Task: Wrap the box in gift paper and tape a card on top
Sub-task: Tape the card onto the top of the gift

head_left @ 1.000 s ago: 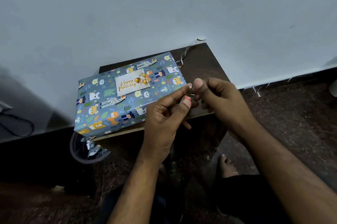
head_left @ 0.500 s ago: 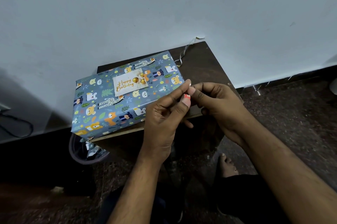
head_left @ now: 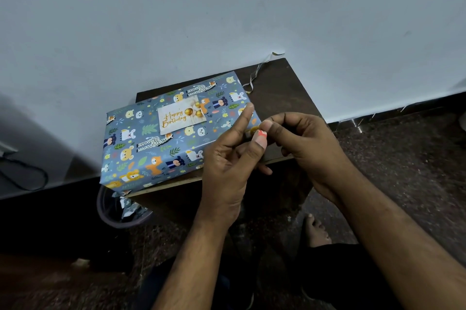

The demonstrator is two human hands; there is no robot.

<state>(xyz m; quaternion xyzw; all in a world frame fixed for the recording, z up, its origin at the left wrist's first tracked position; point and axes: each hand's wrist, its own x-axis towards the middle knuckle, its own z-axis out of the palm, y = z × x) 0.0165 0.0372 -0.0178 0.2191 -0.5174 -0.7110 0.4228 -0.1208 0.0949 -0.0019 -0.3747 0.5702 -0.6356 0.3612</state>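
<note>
Tape piece peeling free
Left hand (head_left: 227,158) and right hand (head_left: 300,138) now pinch a small tape piece (head_left: 261,134), forefinger lifted since before; birthday card (head_left: 181,116) awaits taping on the wrapped box (head_left: 151,148).

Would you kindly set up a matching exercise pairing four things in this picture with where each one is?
Things:
1. card
2. wrapped box
3. ribbon
4. bin

Places:
A. on the floor, under the table's left end
B. on top of the gift paper
C. on the table's far end, by the wall
D. lying flat on the dark table

Pairs: 1-B, 2-D, 3-C, 4-A
</note>
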